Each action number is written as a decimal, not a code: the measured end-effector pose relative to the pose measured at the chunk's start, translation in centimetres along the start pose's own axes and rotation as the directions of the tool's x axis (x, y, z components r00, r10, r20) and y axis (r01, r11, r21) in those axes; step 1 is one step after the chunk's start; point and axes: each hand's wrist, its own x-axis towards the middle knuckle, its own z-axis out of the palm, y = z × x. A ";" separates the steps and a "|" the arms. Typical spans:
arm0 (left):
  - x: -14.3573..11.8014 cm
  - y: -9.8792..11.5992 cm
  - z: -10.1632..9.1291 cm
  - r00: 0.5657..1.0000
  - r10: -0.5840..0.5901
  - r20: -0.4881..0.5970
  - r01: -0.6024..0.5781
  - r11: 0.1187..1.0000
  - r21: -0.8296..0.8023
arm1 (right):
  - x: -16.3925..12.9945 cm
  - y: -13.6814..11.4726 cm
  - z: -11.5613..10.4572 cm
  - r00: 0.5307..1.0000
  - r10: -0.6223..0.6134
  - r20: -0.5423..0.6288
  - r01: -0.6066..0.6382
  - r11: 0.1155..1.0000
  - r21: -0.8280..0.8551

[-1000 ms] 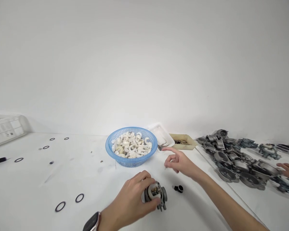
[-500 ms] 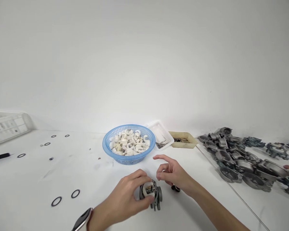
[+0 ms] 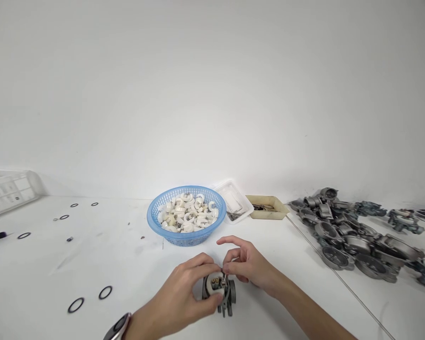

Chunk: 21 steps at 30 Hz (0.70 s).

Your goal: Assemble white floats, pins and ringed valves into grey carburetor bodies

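We gripped the small grey cast-metal carburettor body (image 3: 219, 292) on the white table (image 3: 127, 264) with our left hand (image 3: 184, 295), fingers curled round its side. Our right hand (image 3: 246, 267) pinched what looked like a thin metal pin (image 3: 225, 278) at its top, forefinger stretched out. The blue plastic basket of white rings (image 3: 186, 215) stood just behind.

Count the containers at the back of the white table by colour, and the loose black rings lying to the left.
Blue basket: 1
White tray: 1
Tan box: 1
Black rings: 6 that can be made out
Total: 9
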 end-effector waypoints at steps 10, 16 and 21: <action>0.0 -0.1 0.0 1.000 0.005 -0.007 -0.005 1.000 0.002 | -0.2 -0.3 0.0 1.000 -0.008 0.016 0.008 1.000 0.017; 0.0 -0.2 0.2 1.000 0.022 -0.012 -0.022 1.000 0.016 | -0.1 0.0 0.3 1.000 -0.019 0.016 0.019 1.000 0.004; 0.0 -0.4 0.3 1.000 0.017 -0.015 -0.017 0.999 0.040 | -0.5 0.3 0.8 0.983 -0.185 0.008 0.183 0.963 -0.196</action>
